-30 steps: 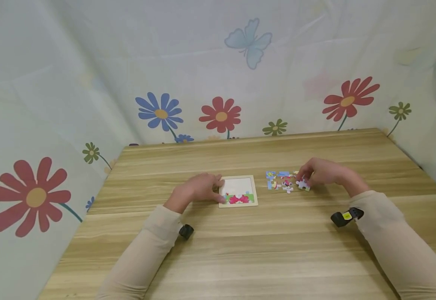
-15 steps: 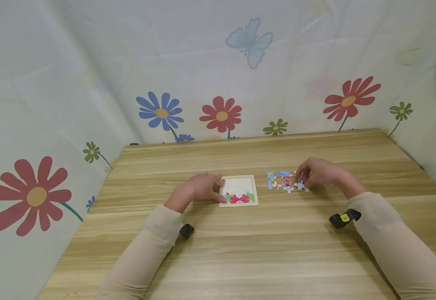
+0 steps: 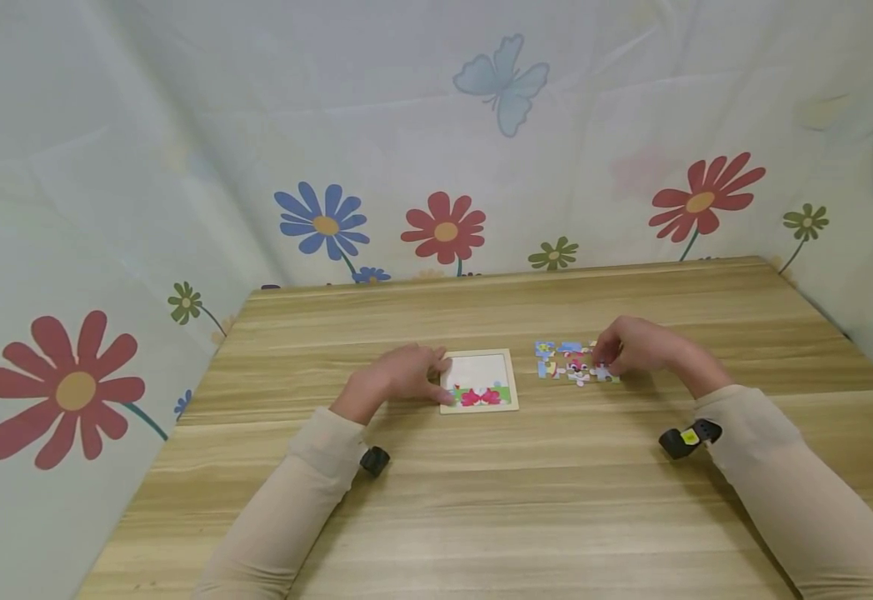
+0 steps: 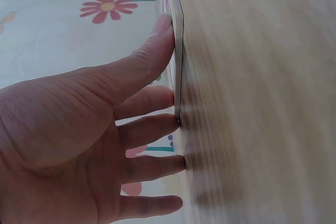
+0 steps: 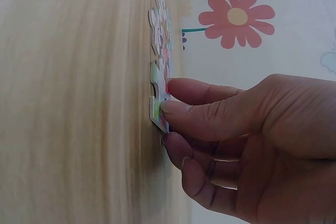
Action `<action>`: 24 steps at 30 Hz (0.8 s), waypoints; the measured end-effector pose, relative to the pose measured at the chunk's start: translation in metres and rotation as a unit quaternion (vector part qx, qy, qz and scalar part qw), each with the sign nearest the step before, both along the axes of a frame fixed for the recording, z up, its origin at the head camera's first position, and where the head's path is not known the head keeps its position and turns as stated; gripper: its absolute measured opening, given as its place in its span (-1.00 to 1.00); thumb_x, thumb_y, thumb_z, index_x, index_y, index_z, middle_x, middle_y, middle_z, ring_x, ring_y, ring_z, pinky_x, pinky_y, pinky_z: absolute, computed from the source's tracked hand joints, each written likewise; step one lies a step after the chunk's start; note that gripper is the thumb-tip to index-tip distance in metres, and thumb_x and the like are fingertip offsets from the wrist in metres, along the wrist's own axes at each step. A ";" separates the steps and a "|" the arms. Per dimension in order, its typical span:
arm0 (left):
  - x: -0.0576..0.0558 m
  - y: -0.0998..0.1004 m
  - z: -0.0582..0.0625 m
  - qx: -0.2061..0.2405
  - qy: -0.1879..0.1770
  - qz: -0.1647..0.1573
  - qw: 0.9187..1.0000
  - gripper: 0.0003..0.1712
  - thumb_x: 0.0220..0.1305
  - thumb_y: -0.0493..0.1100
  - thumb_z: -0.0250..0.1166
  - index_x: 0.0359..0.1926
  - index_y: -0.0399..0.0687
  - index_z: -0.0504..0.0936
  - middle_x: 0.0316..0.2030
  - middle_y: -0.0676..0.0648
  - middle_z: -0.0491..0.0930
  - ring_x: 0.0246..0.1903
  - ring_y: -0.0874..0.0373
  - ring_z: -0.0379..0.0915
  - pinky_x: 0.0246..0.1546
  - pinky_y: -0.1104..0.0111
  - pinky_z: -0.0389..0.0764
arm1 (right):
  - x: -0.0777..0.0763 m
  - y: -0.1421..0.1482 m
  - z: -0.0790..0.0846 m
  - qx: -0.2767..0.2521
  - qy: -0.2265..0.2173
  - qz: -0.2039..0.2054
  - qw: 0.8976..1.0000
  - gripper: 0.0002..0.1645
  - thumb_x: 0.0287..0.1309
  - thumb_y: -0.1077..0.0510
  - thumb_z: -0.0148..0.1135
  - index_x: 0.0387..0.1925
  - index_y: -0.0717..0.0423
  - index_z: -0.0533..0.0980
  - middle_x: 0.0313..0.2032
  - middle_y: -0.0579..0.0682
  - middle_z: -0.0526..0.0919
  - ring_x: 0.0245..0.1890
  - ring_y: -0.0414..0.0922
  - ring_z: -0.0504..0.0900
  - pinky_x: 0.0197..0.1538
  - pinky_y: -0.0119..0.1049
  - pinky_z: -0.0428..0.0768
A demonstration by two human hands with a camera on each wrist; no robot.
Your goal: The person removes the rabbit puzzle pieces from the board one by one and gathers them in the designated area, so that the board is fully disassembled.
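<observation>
The left hand (image 3: 399,373) rests at the left side of a small puzzle board (image 3: 512,379) with a pale wooden rim. Its thumb (image 4: 155,45) lies on the rim while the other fingers stretch out straight, tips at the edge and tabletop. Red, white and green pieces fill the board's near strip; the rest of its inside is white. The right hand (image 3: 642,343) pinches a light-blue puzzle piece (image 3: 602,372) lying at the right end of a group of loose pieces (image 3: 577,369). Thumb and index fingertip touch it in the right wrist view, and the other fingers curl behind.
Several loose pieces, blue ones (image 3: 545,350) among them, lie on the wooden table (image 3: 436,483) right of the board. A white curtain (image 3: 376,108) with printed flowers and a butterfly hangs behind the table and along its sides.
The right hand has turned the light-blue piece and shifted it slightly left, among the loose pieces. The left hand stays on the board.
</observation>
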State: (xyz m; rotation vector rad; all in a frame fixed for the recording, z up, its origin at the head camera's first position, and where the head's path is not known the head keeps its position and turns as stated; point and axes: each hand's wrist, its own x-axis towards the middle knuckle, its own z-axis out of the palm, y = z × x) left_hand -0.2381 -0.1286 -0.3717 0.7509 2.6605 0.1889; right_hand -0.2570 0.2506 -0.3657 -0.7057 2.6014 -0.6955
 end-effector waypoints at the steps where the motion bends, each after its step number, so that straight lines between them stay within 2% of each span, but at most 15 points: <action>1: 0.000 0.000 0.000 -0.001 0.001 -0.001 1.000 -0.13 0.22 0.21 0.39 0.46 -0.01 0.35 0.48 -0.16 0.17 0.46 -0.11 0.08 0.43 0.11 0.15 | 0.000 0.000 0.000 -0.001 0.001 0.002 1.000 -0.78 0.09 0.46 0.35 -0.19 0.29 0.69 -0.33 -0.02 0.66 -0.30 -0.08 0.54 -0.19 -0.21 0.57; 13: 0.000 -0.002 -0.002 0.010 0.001 0.003 1.000 -0.17 0.23 0.19 0.39 0.43 0.00 0.41 0.48 -0.15 0.19 0.46 -0.09 0.09 0.42 0.12 0.17 | -0.001 -0.002 0.000 0.002 0.000 -0.019 1.000 -0.76 0.07 0.39 0.40 -0.17 0.24 0.71 -0.30 0.00 0.69 -0.30 -0.07 0.56 -0.19 -0.17 0.59; 16: -0.001 -0.002 -0.002 0.015 -0.004 0.000 1.000 -0.41 0.24 0.19 0.38 0.14 -0.08 0.63 0.48 -0.16 0.18 0.41 -0.07 0.18 0.34 0.18 0.28 | 0.000 -0.002 0.002 -0.001 0.017 -0.025 1.000 -0.76 0.08 0.40 0.38 -0.16 0.25 0.71 -0.28 0.04 0.69 -0.27 -0.04 0.57 -0.18 -0.12 0.59; 19: 0.000 -0.001 -0.002 0.014 -0.010 -0.001 1.000 -0.49 0.26 0.18 0.37 0.06 -0.05 0.63 0.49 -0.15 0.16 0.40 -0.06 0.19 0.31 0.17 0.30 | 0.003 -0.006 0.006 -0.014 0.059 -0.024 0.998 -0.78 0.13 0.43 0.30 -0.17 0.26 0.71 -0.26 0.08 0.70 -0.27 -0.03 0.57 -0.19 -0.11 0.59; 20: 0.000 -0.001 -0.002 0.012 -0.012 0.001 1.000 -0.48 0.27 0.19 0.36 0.07 -0.05 0.62 0.50 -0.14 0.15 0.40 -0.06 0.19 0.32 0.16 0.30 | 0.005 -0.009 0.008 -0.018 0.073 -0.023 0.997 -0.78 0.16 0.43 0.27 -0.18 0.26 0.71 -0.25 0.09 0.71 -0.28 -0.04 0.57 -0.20 -0.12 0.58; 22: 0.002 -0.001 0.000 0.004 -0.014 0.001 1.000 -0.30 0.28 0.20 0.35 0.33 -0.03 0.51 0.51 -0.13 0.13 0.43 -0.07 0.14 0.39 0.12 0.22 | 0.007 -0.019 0.012 -0.028 0.095 -0.016 0.995 -0.78 0.22 0.42 0.22 -0.17 0.25 0.72 -0.25 0.08 0.72 -0.31 -0.06 0.58 -0.23 -0.15 0.58; 24: 0.002 -0.001 0.001 -0.004 -0.015 0.002 1.000 -0.20 0.29 0.22 0.33 0.44 -0.01 0.39 0.52 -0.12 0.10 0.47 -0.09 0.06 0.43 0.09 0.15 | 0.011 -0.034 0.017 -0.039 0.094 -0.009 0.995 -0.79 0.25 0.39 0.21 -0.15 0.26 0.71 -0.24 0.08 0.73 -0.33 -0.09 0.60 -0.26 -0.19 0.59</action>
